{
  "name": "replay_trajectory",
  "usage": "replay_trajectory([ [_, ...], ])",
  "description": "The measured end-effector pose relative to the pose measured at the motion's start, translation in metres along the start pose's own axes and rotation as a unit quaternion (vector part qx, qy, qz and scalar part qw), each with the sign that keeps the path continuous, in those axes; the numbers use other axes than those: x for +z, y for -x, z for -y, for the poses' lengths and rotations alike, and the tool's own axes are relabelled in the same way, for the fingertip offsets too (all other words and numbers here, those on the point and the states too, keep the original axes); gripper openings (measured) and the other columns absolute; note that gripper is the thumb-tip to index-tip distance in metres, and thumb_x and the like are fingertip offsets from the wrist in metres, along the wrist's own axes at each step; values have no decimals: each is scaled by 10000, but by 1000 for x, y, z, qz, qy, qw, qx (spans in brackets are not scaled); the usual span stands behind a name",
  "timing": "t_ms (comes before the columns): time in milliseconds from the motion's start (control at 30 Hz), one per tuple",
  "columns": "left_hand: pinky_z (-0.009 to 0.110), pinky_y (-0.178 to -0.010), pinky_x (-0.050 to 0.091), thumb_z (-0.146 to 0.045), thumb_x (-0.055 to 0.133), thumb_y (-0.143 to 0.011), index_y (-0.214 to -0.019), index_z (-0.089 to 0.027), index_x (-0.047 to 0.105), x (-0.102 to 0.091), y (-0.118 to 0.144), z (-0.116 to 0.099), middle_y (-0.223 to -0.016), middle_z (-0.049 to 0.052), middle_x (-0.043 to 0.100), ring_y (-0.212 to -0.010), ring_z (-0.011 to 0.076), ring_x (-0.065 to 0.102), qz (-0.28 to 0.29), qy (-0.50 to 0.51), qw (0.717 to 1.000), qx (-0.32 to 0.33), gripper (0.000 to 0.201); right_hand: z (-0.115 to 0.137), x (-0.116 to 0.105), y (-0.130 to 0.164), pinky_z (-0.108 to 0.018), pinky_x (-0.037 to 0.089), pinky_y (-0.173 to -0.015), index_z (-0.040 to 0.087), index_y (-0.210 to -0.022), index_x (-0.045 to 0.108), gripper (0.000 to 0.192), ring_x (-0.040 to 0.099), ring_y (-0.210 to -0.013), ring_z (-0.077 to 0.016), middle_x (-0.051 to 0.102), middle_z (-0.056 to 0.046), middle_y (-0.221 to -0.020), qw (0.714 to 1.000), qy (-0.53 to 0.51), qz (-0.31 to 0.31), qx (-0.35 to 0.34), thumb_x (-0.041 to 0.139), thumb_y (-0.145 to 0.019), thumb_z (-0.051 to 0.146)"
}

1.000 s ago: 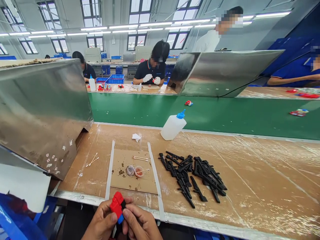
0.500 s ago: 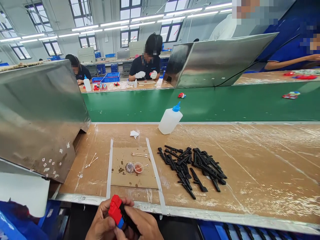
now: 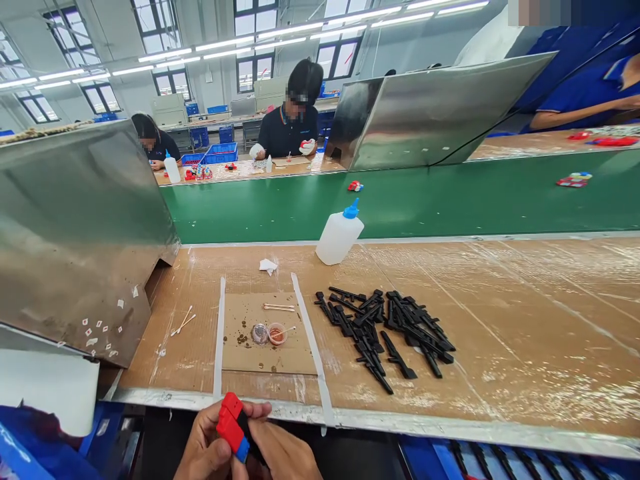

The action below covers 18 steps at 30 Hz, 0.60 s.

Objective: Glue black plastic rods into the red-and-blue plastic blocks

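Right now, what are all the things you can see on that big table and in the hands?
toy part: one, red with a blue tip, held in both hands at the near table edge
black plastic pieces: a heap, black, table middle
squeeze bottle: one, white with blue cap, by the green conveyor belt
small cups: two, clear, on the cardboard pad
cotton swabs: a few, pale, left of the pad
metal hood: one, silver, left
left hand: one, bare, gripping the toy part
right hand: one, bare, gripping it too

Head-worn view, looking forward and down, hands (image 3: 245,450) close at bottom edge, bench (image 3: 500,320) and belt (image 3: 450,200) beyond fingers.
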<state>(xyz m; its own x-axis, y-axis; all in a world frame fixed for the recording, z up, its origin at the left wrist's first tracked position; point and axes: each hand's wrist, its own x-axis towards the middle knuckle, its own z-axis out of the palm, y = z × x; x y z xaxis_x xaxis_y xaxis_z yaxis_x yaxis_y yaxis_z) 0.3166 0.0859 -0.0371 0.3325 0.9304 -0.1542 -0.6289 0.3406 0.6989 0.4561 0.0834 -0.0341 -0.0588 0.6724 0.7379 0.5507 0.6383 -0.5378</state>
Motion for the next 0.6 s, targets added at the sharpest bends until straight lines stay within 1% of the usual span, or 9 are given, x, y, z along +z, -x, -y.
replay_trajectory([
  [33, 478, -1093, 426, -418, 877, -670, -1148, -213, 762, 1, -1, -4, -1219, 144, 742, -1256, 389, 597, -4, -11, 1000, 2, 532, 1, -2, -3, -234, 533, -497, 149, -1042, 595, 233, 646, -497, -163, 650, -25, -642, 1000, 14, -7, 3, 437, -872, 146],
  [100, 458, -1066, 453, -409, 885, -663, -1209, -242, 736, 3, -3, -10, -1269, 146, 721, -1217, 374, 630, -16, -31, 999, 12, 590, 2, -8, -9, -236, 520, -478, 149, -1064, 598, 275, 634, -490, -161, 652, -17, -637, 999, 32, 14, 10, 461, -828, 111],
  [167, 468, -1069, 448, -429, 900, -634, -1192, -241, 745, 5, -4, -16, -1275, 154, 717, -1215, 376, 632, -23, -51, 998, 27, 608, 4, -13, -13, -233, 523, -493, 160, -1066, 600, 301, 643, -510, -158, 660, -8, -650, 998, 22, 61, 23, 490, -792, 104],
  [200, 479, -1078, 437, -440, 907, -618, -1160, -230, 760, 5, -5, -17, -1274, 161, 716, -1221, 381, 627, -20, -63, 997, 30, 599, 4, -15, -13, -234, 527, -502, 162, -1067, 600, 301, 653, -525, -161, 668, -10, -663, 997, 13, 73, 28, 494, -788, 127],
  [300, 489, -1084, 417, -429, 929, -584, -1105, -214, 778, 4, -5, -19, -1275, 169, 713, -1237, 389, 611, -5, -83, 996, 14, 584, 3, -15, -11, -249, 529, -512, 158, -1065, 592, 272, 673, -544, -173, 678, -13, -676, 996, 13, 84, 38, 477, -826, 218],
  [367, 478, -1069, 426, -407, 927, -595, -1126, -222, 768, 4, -4, -19, -1245, 159, 731, -1220, 379, 622, 10, -71, 997, -10, 584, 1, -12, -9, -253, 503, -484, 150, -1049, 587, 255, 668, -520, -174, 670, -8, -652, 996, 36, 82, 26, 459, -849, 244],
  [500, 454, -1060, 437, -398, 913, -629, -1160, -217, 751, 4, -3, -18, -1164, 139, 760, -1204, 357, 635, 40, -33, 998, -43, 583, -4, -10, -6, -276, 386, -388, 191, -858, 561, 103, 623, -436, -165, 624, 10, -572, 989, 101, 107, -28, 471, -822, 228],
  [533, 451, -1060, 439, -402, 914, -630, -1154, -210, 752, 3, -2, -18, -1146, 138, 764, -1200, 355, 637, 45, -31, 997, -49, 581, -4, -9, -6, -288, 361, -368, 199, -821, 548, 90, 605, -410, -163, 611, 13, -550, 987, 113, 102, -43, 460, -816, 216],
  [600, 458, -1067, 435, -413, 917, -627, -1146, -201, 755, 3, -2, -18, -1111, 139, 769, -1187, 354, 644, 43, -32, 997, -54, 583, -5, -8, -5, -311, 336, -338, 202, -787, 541, 124, 568, -363, -165, 590, 11, -514, 986, 131, 79, -66, 419, -804, 188],
])
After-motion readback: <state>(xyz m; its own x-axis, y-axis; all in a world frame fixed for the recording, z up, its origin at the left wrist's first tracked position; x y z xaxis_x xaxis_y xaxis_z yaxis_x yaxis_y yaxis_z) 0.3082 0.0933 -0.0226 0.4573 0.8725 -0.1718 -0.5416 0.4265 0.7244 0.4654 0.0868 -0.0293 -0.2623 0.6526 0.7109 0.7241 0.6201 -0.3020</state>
